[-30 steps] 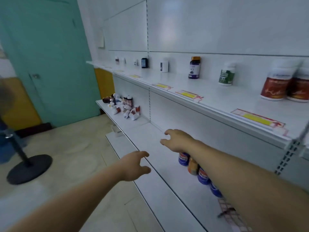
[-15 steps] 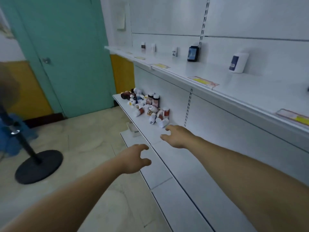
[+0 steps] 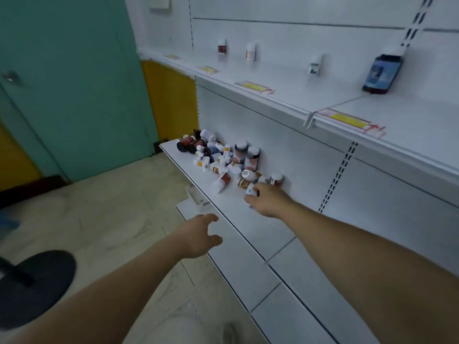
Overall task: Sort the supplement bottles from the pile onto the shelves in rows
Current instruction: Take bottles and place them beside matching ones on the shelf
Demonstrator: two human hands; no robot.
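White-capped bottles sit jumbled in the pile [image 3: 223, 160] at the far end of the lower shelf [image 3: 248, 227]. The right hand [image 3: 268, 199] is at the nearest bottle [image 3: 250, 191], grip or mere touch I cannot tell. Meanwhile the left hand [image 3: 198, 234] hovers open; a hasty pull could roll neighbours off the front edge.

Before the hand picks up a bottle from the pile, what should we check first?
1. Right hand at the pile: ok, it is at the near edge.
2. Grip on the small white bottle: cannot tell, the fingers hide it.
3. Left hand free: ok, open and holding nothing.
4. Room on the upper shelf: ok, wide bare gaps between its standing bottles.
5. Pile steady: not ok, most bottles lie tumbled against each other, so neighbours may roll.
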